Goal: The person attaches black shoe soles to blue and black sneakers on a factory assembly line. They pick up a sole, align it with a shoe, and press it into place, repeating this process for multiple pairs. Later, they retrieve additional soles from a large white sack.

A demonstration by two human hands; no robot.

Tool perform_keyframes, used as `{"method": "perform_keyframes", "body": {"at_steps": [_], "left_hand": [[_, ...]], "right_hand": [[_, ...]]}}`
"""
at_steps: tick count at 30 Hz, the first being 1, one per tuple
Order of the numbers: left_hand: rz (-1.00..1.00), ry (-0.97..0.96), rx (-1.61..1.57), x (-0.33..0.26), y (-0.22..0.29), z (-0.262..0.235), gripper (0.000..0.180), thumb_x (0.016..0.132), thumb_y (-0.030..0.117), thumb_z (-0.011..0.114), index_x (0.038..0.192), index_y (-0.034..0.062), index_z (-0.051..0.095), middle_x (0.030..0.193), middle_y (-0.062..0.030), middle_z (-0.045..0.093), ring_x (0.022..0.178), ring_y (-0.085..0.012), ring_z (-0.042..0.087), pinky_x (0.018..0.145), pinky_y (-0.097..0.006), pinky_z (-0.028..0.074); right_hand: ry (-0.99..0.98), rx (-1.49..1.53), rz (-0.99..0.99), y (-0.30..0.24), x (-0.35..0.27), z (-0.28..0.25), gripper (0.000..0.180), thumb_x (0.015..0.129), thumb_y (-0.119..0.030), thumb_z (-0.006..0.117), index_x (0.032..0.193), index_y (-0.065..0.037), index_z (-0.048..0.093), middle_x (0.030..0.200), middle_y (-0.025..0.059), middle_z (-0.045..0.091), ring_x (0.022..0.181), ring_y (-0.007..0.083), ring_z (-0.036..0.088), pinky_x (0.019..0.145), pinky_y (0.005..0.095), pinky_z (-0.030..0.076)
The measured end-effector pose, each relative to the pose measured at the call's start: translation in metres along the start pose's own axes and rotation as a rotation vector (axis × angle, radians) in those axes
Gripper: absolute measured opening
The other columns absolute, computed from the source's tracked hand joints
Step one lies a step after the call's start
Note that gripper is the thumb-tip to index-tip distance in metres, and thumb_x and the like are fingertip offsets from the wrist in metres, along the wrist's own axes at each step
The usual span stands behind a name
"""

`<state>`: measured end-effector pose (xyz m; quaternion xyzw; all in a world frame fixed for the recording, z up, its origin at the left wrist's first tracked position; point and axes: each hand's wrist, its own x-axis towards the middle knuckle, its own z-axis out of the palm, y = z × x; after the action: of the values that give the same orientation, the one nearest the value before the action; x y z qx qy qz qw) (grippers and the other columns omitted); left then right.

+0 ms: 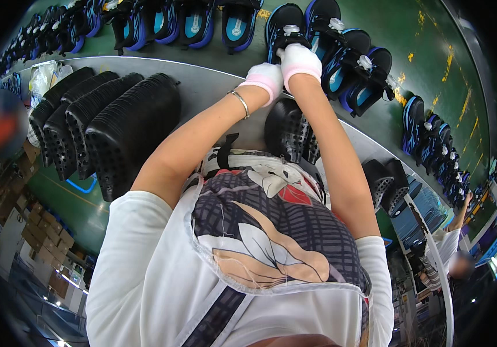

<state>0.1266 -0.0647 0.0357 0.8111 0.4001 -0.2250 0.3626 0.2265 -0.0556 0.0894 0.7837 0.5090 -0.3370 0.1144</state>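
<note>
The black-and-blue shoe (285, 14) being handled is at the upper centre of the frame, toe toward the top edge, with a white dial (290, 30) on its upper; the right hand (301, 61), in a white glove, is mostly closed and appears to have hold of the shoe's near end, its fingertips being partly hidden; the left hand (264, 76), also gloved, is just beside it, but its fingers are hidden, so how far open it is and whether it grips anything cannot be told; the step in hand is judged to be hand work at the shoe's opening; continuing it calls for a steady shoe and clear fingers; quantities: one shoe at the hands, four similar shoes (238, 29) nearest to its left, three similar shoes (322, 10) close to its right; smaller shoes (413, 124) at the right and upper left are too crowded to count; outward, on the grey ledge (214, 78), four black ribbed stacks (136, 130) occupy the left; at least two black studded pieces (286, 128) lie between the forearms, two more at right of centre.
</note>
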Motion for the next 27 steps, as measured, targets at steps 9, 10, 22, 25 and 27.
{"method": "perform_keyframes", "body": {"at_steps": [9,10,22,25,27], "left_hand": [[0.1,0.144,0.031,-0.031,0.011,-0.02,0.033,0.086,0.034,0.059,0.104,0.0071,0.064,0.106,-0.016,0.066,0.099,-0.0341,0.061,0.084,-0.042,0.05],[0.123,0.191,0.027,-0.034,0.009,-0.021,0.033,0.085,0.034,0.06,0.104,0.0073,0.062,0.103,-0.0148,0.066,0.099,-0.0342,0.061,0.083,-0.042,0.049],[0.15,0.654,0.188,-0.041,-0.019,-0.036,0.039,0.085,0.025,0.062,0.122,0.0159,0.057,0.122,-0.0047,0.056,0.107,-0.0292,0.057,0.091,-0.039,0.048],[0.197,0.811,0.023,-0.069,-0.009,-0.027,0.039,0.084,0.022,0.062,0.123,0.015,0.057,0.121,-0.0069,0.055,0.108,-0.029,0.055,0.091,-0.038,0.047],[0.248,0.919,-0.113,-0.088,-0.013,-0.016,0.038,0.084,0.021,0.061,0.122,0.0149,0.058,0.12,-0.0098,0.055,0.108,-0.0292,0.054,0.09,-0.038,0.047]], "right_hand": [[0.122,0.183,-0.09,0.018,-0.021,-0.003,0.038,0.09,-0.033,0.052,0.111,-0.003,0.062,0.103,0.0218,0.065,0.099,0.0403,0.06,0.086,0.0441,0.049],[0.186,0.204,-0.149,0.023,-0.031,-0.001,0.038,0.089,-0.032,0.052,0.113,-0.004,0.059,0.101,0.0206,0.066,0.096,0.0395,0.061,0.084,0.044,0.049],[0.323,0.372,-0.09,0.133,-0.174,0.053,0.023,0.089,-0.028,0.055,0.103,-0.012,0.064,0.096,0.0148,0.066,0.09,0.0352,0.062,0.08,0.0427,0.048],[0.281,0.42,-0.143,0.148,-0.198,0.073,0.028,0.084,-0.027,0.062,0.106,-0.011,0.062,0.099,0.0144,0.065,0.092,0.0349,0.061,0.082,0.0423,0.048],[0.351,0.313,-0.224,0.146,-0.209,0.081,0.034,0.08,-0.027,0.066,0.109,-0.01,0.061,0.104,0.0136,0.063,0.094,0.034,0.06,0.083,0.0416,0.048]]}}
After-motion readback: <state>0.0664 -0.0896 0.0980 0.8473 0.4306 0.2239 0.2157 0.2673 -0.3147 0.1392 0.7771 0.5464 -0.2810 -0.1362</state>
